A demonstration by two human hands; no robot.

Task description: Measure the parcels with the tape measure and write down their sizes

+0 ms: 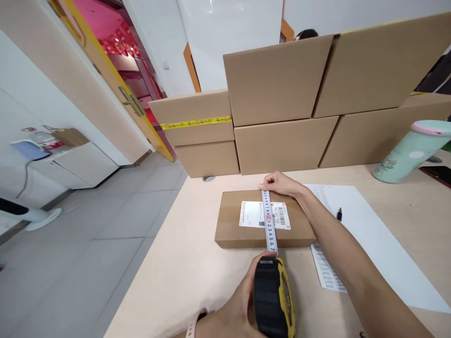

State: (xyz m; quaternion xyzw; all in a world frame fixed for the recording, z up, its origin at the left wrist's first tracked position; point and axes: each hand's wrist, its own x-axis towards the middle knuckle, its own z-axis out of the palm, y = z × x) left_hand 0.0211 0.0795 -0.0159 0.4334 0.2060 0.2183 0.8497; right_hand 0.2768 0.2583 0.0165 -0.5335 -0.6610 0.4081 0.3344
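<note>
A small brown cardboard box (230, 216) with a white shipping label (249, 213) lies flat on the table. Across its top, from the far edge to past the near edge, runs the white blade of a tape measure (274, 298). My left hand (243, 300) is wrapped around the black and yellow case in front of the box. At the box's far edge, my right hand (280, 182) pinches the blade's end. My right forearm reaches over the box's right side and covers part of the printed sheets (373, 239). A black pen (339, 214) rests on those sheets.
Stacked large cartons (285, 145) form a wall along the table's back. A mint-green tumbler (410, 152) stands at the right, near a dark phone (439, 174). Left of the table (165, 277) is tiled floor, with a yellow-framed doorway (105, 70) beyond. Someone's head shows behind the cartons.
</note>
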